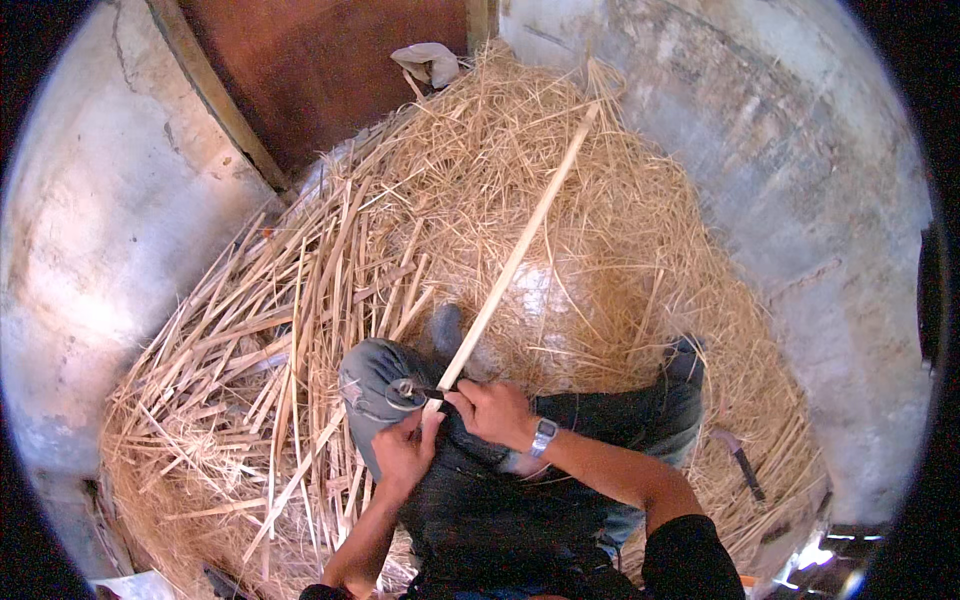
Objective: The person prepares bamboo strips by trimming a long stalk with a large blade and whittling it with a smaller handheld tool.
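Observation:
A long pale bamboo strip (527, 240) slants from my lap up over the heap of shavings. Its near end is in my left hand (402, 455), closed with the thumb along the strip. My right hand (495, 412), with a watch on the wrist, is closed on a dark knife (432, 393). The knife lies across the strip just ahead of my left fingers, above my knee. Most of its handle is hidden in my fist. A pale curl (404, 388) shows by the tip of the knife, over the jeans.
Thin shavings (480, 130) cover the floor around my folded legs. Several split bamboo strips (300, 290) lie piled on the left. Another knife with a dark handle (747, 473) rests on the shavings at right. Grey walls (800, 170) and a brown door (330, 70) surround the heap.

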`<action>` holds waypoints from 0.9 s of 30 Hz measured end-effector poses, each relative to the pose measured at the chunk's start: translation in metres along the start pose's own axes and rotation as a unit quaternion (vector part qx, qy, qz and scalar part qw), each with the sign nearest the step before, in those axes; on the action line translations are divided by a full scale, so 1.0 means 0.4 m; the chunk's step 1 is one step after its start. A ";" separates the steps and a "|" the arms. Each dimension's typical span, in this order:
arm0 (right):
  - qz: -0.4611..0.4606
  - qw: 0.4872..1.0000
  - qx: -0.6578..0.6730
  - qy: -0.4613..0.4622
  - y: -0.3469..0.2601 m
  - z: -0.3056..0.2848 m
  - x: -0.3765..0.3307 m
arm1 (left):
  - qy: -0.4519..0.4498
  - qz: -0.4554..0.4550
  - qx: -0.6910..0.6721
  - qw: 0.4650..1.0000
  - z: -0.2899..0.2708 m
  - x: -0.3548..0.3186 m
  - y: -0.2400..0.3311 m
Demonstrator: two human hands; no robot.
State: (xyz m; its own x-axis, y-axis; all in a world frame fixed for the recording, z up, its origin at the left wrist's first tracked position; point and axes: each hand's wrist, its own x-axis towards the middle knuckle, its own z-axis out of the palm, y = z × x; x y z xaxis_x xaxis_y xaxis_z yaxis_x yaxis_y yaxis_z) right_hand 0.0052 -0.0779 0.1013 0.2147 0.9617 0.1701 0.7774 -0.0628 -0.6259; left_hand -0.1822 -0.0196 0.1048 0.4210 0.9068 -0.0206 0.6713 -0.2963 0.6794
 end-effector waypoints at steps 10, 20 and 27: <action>0.128 0.975 -0.019 0.181 0.184 -0.088 0.145 | -0.091 -0.004 -0.108 0.990 -0.047 0.033 0.003; 0.164 0.956 -0.066 0.235 0.236 -0.169 0.247 | -0.210 -0.055 -0.179 0.960 -0.100 0.061 -0.008; -0.050 0.986 0.068 0.144 0.100 0.047 0.061 | -0.203 -0.076 -0.212 0.953 -0.100 0.069 0.007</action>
State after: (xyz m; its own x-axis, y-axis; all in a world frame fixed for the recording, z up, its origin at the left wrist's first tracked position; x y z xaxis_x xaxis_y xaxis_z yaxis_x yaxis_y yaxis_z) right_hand 0.0305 -0.0520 0.0660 0.3142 0.8448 0.4332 0.7210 0.0845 -0.6877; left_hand -0.1931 0.0166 0.1357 0.5970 0.7138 -0.3662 0.4728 0.0558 0.8794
